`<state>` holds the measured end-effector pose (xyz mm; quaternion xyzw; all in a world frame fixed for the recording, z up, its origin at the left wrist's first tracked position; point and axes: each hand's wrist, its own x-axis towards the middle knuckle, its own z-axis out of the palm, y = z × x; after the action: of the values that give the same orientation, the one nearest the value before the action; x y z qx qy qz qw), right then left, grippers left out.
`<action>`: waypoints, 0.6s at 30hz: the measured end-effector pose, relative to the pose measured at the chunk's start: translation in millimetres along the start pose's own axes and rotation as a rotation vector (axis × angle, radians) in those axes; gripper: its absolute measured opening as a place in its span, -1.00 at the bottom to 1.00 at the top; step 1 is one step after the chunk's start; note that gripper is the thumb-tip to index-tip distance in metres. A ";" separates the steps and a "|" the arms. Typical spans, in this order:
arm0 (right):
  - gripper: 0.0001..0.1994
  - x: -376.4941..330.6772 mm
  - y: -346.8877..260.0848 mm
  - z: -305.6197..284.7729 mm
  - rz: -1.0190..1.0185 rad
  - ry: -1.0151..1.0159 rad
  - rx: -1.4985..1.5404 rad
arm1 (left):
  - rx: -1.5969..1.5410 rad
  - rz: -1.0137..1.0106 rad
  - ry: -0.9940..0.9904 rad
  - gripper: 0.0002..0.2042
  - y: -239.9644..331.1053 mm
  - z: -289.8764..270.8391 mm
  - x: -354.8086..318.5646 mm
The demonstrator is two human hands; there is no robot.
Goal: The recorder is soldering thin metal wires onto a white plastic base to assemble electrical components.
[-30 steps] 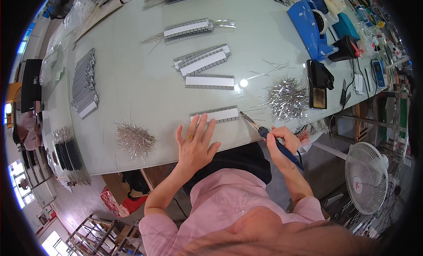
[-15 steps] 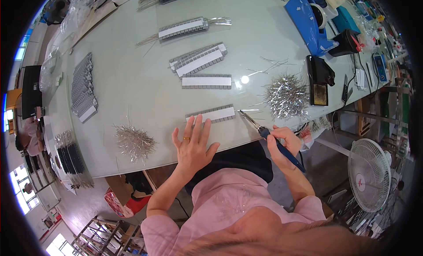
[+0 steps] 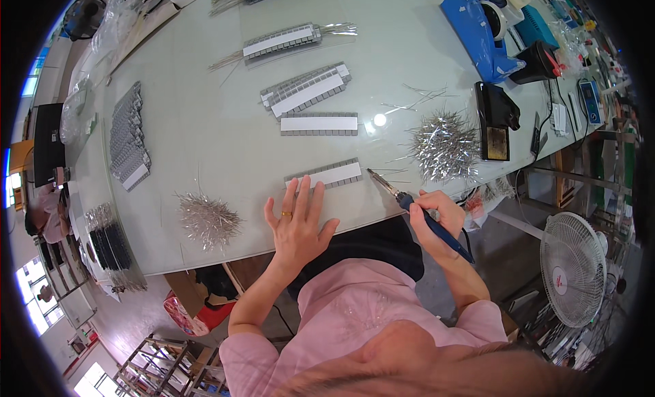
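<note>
My left hand (image 3: 298,219) lies with its fingers spread, the fingertips resting on the near edge of a grey segmented strip with a white band (image 3: 338,174). In my right hand (image 3: 439,221) is a soldering iron (image 3: 402,200) with a dark blue handle, held like a pen. Its metal tip points at the strip's right end, and I cannot tell whether they touch. Thin wire leads (image 3: 390,170) lie just beside the tip. To the right is a heap of silvery cut wires (image 3: 443,148); a second wire heap (image 3: 208,221) lies left of my left hand.
More white-banded strips (image 3: 318,124) lie farther back, and wired strip bundles (image 3: 281,43) beyond them. Overlapping grey strips (image 3: 128,141) sit at the left. On the right stand a soldering iron stand (image 3: 496,117) and a blue tape dispenser (image 3: 471,32). A fan (image 3: 573,269) stands beyond the table's near-right edge.
The whole view has shifted slightly. My right hand has risen a touch with the soldering iron, whose tip stays by the strip's right end. My left hand keeps its place on the strip.
</note>
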<state>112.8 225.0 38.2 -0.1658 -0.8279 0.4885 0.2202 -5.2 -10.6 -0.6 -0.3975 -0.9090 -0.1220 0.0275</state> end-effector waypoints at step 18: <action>-0.90 10.3 11.7 -11.1 0.057 -0.070 0.058 | -0.003 0.000 -0.010 -0.34 0.2 -2.3 1.0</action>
<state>110.6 243.8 34.7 -0.1658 -0.8155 0.5239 0.1817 -5.8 -10.3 1.8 -0.3984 -0.9089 -0.1216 0.0224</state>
